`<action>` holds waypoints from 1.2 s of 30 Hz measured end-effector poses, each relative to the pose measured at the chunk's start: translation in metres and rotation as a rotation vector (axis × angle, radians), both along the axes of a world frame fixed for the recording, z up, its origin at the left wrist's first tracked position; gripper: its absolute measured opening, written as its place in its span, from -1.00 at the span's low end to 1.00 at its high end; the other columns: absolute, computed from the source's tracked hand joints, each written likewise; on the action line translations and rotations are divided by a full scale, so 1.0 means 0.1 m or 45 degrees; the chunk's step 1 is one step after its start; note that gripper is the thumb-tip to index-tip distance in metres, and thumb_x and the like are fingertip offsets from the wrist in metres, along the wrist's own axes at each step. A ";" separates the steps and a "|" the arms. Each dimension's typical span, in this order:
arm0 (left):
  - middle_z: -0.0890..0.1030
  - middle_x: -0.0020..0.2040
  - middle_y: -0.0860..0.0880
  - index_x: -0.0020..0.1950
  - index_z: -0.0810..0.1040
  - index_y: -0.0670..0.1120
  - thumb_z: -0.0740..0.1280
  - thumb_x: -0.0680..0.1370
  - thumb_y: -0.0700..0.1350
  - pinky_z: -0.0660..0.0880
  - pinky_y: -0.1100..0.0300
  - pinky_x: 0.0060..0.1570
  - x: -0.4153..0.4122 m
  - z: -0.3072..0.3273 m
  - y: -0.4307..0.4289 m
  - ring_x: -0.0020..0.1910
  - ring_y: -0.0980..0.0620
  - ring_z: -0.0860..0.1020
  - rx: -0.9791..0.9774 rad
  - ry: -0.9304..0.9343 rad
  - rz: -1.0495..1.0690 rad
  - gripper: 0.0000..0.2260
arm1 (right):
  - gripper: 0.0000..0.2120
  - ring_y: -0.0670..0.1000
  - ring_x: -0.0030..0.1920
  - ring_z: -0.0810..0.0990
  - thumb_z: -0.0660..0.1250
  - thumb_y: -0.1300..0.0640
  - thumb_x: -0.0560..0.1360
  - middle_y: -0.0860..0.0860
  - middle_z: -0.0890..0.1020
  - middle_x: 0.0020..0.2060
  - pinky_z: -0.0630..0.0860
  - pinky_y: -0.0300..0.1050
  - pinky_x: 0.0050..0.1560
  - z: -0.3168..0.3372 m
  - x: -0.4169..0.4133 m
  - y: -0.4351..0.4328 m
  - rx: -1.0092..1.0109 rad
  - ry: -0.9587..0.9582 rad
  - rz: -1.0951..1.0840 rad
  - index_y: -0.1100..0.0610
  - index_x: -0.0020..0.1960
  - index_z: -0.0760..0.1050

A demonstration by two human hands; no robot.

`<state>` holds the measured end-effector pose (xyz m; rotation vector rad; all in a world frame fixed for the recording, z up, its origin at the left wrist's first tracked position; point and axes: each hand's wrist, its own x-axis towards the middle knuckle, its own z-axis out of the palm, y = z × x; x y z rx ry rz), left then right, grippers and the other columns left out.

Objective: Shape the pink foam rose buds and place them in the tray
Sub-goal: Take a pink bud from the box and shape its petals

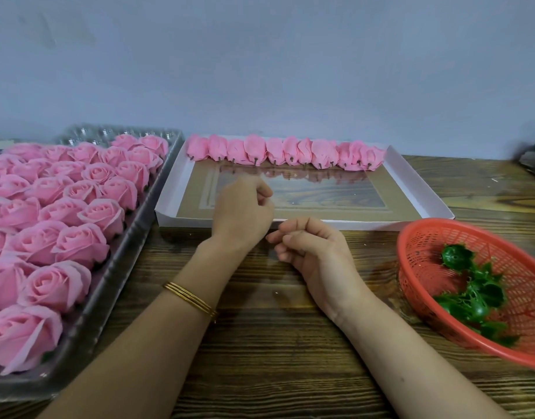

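Status: task partly complete.

1. The white tray (366, 224) lies on the wooden table (275, 358), against the wall. 1 row of shaped pink buds (285, 152) runs along its far edge, stems pointing toward the person. The rest of the tray floor, including its clear window, holds no buds.
2. A clear plastic tray (115, 267) to the left of the white tray is packed with open pink foam roses (78, 207); these appear to be the stock not yet shaped. Judged from this, most of the work remains.
3. The left hand (245, 213) hovers over the near-left corner of the white tray, fingers curled inward. Its palm faces away, so whether it holds anything cannot be told.
4. The right hand (310, 244) sits just before the tray's near wall, fingers loosely curled, with nothing visible in it.
5. No bud is in hand. The likely next step is taking a rose from the stock.
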<state>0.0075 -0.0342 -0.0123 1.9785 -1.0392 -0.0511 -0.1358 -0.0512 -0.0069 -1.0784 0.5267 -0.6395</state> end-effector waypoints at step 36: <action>0.61 -0.07 0.02 0.07 0.62 -0.06 0.30 0.57 -0.18 0.39 0.24 -0.09 -0.09 -0.05 0.12 -0.08 0.09 0.51 0.079 -0.211 -0.051 -0.87 | -0.82 -0.02 -0.37 0.44 0.24 0.27 0.57 0.12 0.50 -0.29 0.42 -0.27 -0.36 1.05 0.01 -1.82 -0.400 0.913 -0.529 0.20 -0.22 0.41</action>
